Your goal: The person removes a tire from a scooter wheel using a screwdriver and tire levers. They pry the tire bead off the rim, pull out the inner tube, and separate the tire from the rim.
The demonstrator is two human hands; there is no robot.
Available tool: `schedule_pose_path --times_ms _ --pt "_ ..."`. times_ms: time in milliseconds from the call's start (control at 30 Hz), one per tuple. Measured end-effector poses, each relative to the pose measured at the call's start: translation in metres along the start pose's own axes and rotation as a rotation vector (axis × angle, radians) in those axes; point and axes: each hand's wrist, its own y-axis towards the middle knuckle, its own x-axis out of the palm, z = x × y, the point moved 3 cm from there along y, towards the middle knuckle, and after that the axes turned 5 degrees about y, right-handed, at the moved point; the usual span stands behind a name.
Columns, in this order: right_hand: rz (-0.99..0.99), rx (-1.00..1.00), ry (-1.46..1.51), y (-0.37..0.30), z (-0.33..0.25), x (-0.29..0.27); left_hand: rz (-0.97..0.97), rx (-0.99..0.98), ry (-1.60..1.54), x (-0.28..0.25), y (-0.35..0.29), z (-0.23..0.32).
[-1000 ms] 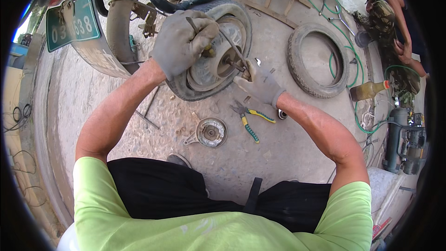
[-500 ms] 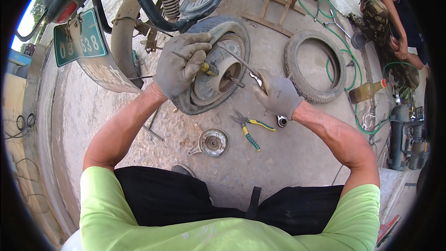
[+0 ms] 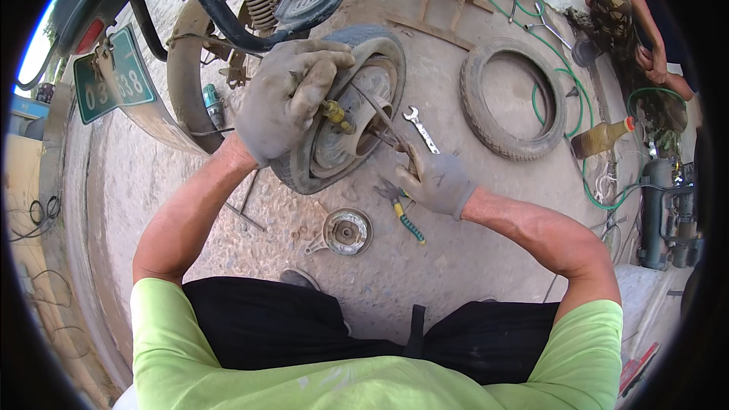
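Note:
In front of me a small wheel leans tilted, its tyre partly pulled off the rim. My left hand, gloved in grey, is closed at the tyre's left edge around a screwdriver with a yellow handle. Its shaft is mostly hidden by the glove. My gloved right hand is closed on a metal tyre lever, whose far end reaches in at the rim. An open-ended wrench lies on the ground just beyond that hand. Pliers with green-yellow grips lie beside it, partly covered.
A round brake plate lies near my feet. To the right are a loose tyre, a green hose, a bottle and a compressor. A motorcycle stands at far left; another person is at far right.
My right hand has moved nearer to me and slightly left, and the lever now slants more steeply. The wrench near that hand now shows uncovered. The view has shifted a little.

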Motion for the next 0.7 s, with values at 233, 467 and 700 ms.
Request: schedule_pose_path --times_ms 233,467,700 --pt "0.029 -0.146 0.061 -0.013 0.006 0.041 -0.219 -0.023 0.06 0.017 0.035 -0.006" --pt "0.002 -0.123 0.005 -0.004 0.013 0.037 -0.304 0.014 0.387 0.056 0.054 -0.031" --pt "-0.097 -0.103 -0.132 0.001 0.024 -0.002 -0.281 -0.01 0.449 0.05 0.043 -0.018"
